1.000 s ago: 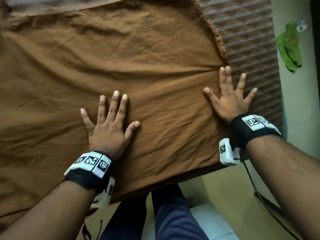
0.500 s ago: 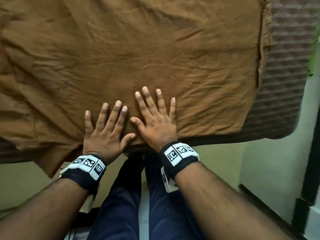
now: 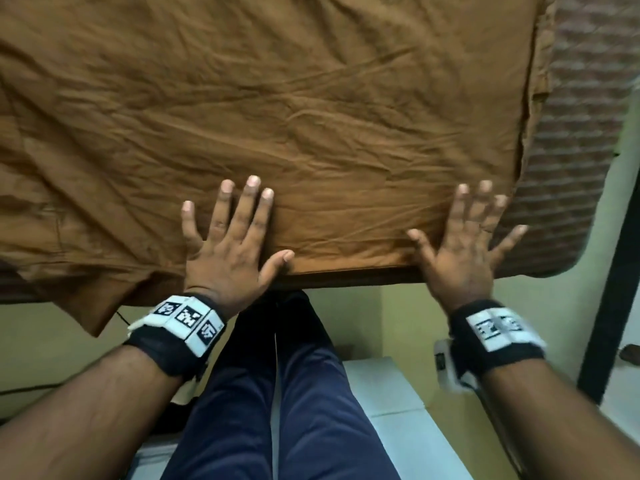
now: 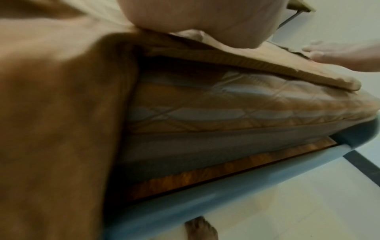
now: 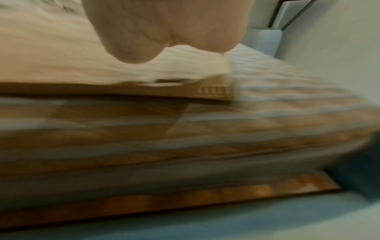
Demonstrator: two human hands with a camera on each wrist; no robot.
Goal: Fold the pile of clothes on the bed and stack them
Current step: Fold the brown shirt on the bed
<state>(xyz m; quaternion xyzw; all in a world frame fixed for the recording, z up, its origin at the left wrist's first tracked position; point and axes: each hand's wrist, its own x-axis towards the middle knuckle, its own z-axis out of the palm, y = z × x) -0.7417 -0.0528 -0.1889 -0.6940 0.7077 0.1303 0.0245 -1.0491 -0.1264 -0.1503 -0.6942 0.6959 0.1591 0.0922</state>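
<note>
A large brown cloth (image 3: 277, 109) lies spread and creased over the bed, its near edge at the mattress edge and its left part hanging down over the side (image 4: 51, 129). My left hand (image 3: 232, 233) lies flat on the cloth near its front edge, fingers straight and spread. My right hand (image 3: 467, 233) presses flat on the cloth's near right corner, fingers spread, blurred by motion. In the left wrist view the right hand (image 4: 339, 53) rests on the folded edge. The right wrist view shows my palm (image 5: 164, 29) on the cloth (image 5: 61, 69).
The quilted brown mattress (image 3: 581, 168) shows bare to the right of the cloth, on a blue bed frame (image 4: 205, 201). My legs in dark blue trousers (image 3: 277, 393) stand against the bed. A dark post (image 3: 620, 271) and a pale wall lie to the right.
My right hand has slid right from beside the left hand to the cloth's near right corner. The left hand stays flat on the cloth.
</note>
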